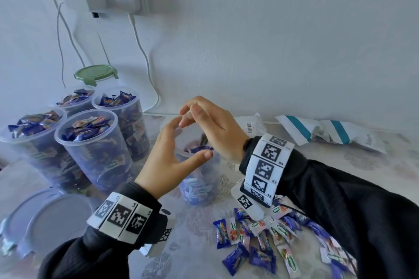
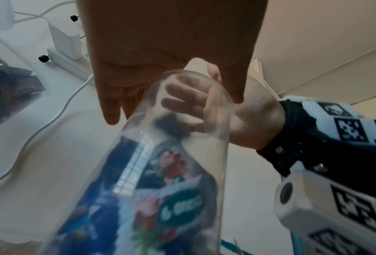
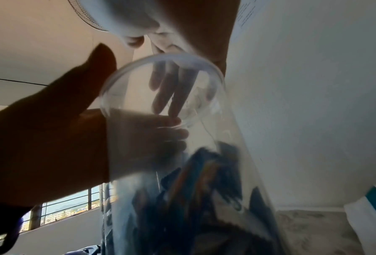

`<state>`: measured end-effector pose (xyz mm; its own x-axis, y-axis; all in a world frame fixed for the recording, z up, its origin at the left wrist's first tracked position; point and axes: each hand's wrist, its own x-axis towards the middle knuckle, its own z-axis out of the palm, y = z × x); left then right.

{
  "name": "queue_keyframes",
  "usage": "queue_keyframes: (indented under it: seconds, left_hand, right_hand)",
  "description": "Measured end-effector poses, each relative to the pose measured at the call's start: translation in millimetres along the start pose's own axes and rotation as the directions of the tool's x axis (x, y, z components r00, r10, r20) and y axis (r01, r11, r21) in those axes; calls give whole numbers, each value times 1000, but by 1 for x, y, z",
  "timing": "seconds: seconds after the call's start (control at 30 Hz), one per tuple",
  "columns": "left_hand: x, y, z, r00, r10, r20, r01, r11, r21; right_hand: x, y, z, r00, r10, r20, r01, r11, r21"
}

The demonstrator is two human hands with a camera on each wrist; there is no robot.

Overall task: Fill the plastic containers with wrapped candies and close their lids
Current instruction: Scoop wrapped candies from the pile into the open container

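A clear plastic container [image 1: 199, 186], partly filled with blue and white wrapped candies, stands upright mid-table. Both hands hover cupped over its open mouth. My left hand [image 1: 190, 138] is on its left side, thumb at the near rim, fingers relaxed and holding nothing. My right hand [image 1: 195, 115] arches over the far rim with loosely bent, empty fingers. In the left wrist view the container [image 2: 172, 155] rises in front of the right hand [image 2: 237, 117]. In the right wrist view its rim [image 3: 161, 58] shows, with the left hand [image 3: 52, 138] beside it. Loose candies [image 1: 260, 235] lie under my right forearm.
Several open containers [image 1: 95, 149] heaped full of candies stand at the left, with a green-lidded one [image 1: 95, 73] behind them. Grey lids [image 1: 52, 217] lie at the near left. Empty bags [image 1: 328, 131] lie along the wall at the right. A white cable [image 1: 147, 63] hangs from the socket.
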<state>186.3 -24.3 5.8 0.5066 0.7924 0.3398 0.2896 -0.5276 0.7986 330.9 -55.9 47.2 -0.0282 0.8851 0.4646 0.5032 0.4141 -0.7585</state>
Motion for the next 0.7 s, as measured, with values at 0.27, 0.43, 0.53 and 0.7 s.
queue_keyframes:
  seconds: [0.27,0.43,0.53,0.7]
  left_hand:
    - [-8,47,8,956,248,-154,-187,925,332]
    - [-15,77,52,925,376,46,-377,926,12]
    - [-8,70,93,928,168,332,-192,981,39]
    - [13,46,145,661,-317,680,-57,883,467]
  right_hand:
    - [-43,30,-53,992,58,-109,-54,997,47]
    - [-83,75,-112,851,517,95,-473,832,-291]
    - [-110,107,-132,639,719,273,-527,667,-526]
    - [-141,111,-134,454,743,492,-435,666,-605]
